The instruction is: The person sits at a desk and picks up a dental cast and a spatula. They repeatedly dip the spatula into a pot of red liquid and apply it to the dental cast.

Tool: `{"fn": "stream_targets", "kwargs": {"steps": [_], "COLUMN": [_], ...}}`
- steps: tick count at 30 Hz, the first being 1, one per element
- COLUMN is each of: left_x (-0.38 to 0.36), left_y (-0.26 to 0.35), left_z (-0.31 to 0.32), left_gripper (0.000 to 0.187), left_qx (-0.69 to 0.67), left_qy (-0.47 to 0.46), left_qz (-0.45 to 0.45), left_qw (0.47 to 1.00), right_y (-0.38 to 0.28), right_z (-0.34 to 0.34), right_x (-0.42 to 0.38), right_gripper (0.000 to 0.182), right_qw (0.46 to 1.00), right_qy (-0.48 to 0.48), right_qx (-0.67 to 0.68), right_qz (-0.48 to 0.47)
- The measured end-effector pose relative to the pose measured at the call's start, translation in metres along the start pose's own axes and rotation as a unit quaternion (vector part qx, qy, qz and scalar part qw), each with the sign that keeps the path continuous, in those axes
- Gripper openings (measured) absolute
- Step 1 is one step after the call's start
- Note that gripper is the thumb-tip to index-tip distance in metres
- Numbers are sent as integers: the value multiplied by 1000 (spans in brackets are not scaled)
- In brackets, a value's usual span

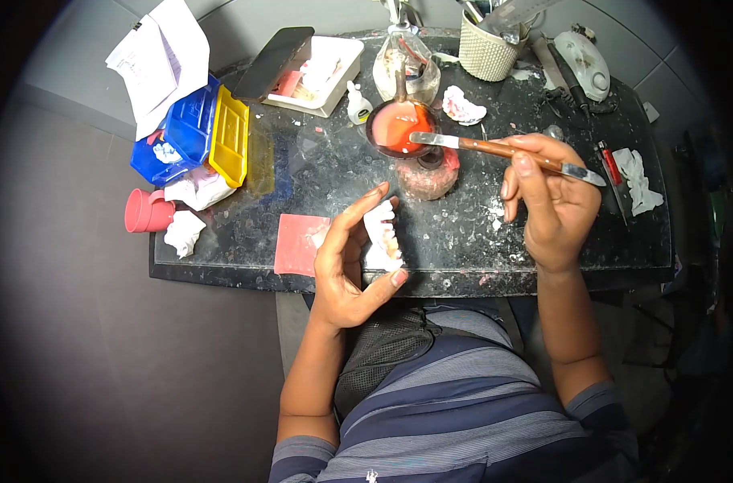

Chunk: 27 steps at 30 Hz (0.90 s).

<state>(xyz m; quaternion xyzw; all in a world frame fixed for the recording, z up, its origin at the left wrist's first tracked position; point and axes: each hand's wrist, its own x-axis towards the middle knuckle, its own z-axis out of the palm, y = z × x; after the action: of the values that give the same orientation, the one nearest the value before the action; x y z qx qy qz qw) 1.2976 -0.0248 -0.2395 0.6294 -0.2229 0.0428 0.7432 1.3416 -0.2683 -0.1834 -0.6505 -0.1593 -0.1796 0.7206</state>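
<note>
My left hand (350, 262) holds a white dental cast (380, 236) with a row of teeth between thumb and fingers, above the table's front edge. In my right hand (555, 197) is a wax spatula with a brown handle (495, 147), pinched between thumb and fingers. Its flat metal tip lies over a round dark pan of melted red wax (400, 127). Beneath the pan stands a glass burner (429, 175). A square pink wax sheet (299, 244) lies on the table just left of my left hand.
Blue and yellow trays (228, 138), a pink cup (148, 211) and papers (157, 68) are at the left. A white box (326, 92) with a dark lid and a tool basket (487, 55) stand at the back. A red lighter (609, 164) and crumpled tissue (640, 182) lie right.
</note>
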Motion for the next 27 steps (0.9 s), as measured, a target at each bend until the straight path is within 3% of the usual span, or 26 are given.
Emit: {"fn": "stream_targets", "kwargs": {"steps": [3,5,9,27], "left_x": [0,0,1,2], "left_y": [0,0,-1,-1], "left_z": [-1,0,1,0], "left_gripper": [80,81,81,81], "left_qx": [9,12,0,12], "left_qy": [4,6,12,12], "left_qz": [-5,-6,-7,-6], "left_qw": [1000,1000,1000,1000], "right_y": [-7,-4,-7,-9], "right_z": [1,-1,-2,0], "right_x": [-1,-7,-11,-11], "right_gripper": [14,14,15,15], "right_qw": [999,993,986,985], "right_qy": [-13,-86,-156,-164], "right_qx": [41,80,42,31], "right_qz": [-5,24,32,31]}}
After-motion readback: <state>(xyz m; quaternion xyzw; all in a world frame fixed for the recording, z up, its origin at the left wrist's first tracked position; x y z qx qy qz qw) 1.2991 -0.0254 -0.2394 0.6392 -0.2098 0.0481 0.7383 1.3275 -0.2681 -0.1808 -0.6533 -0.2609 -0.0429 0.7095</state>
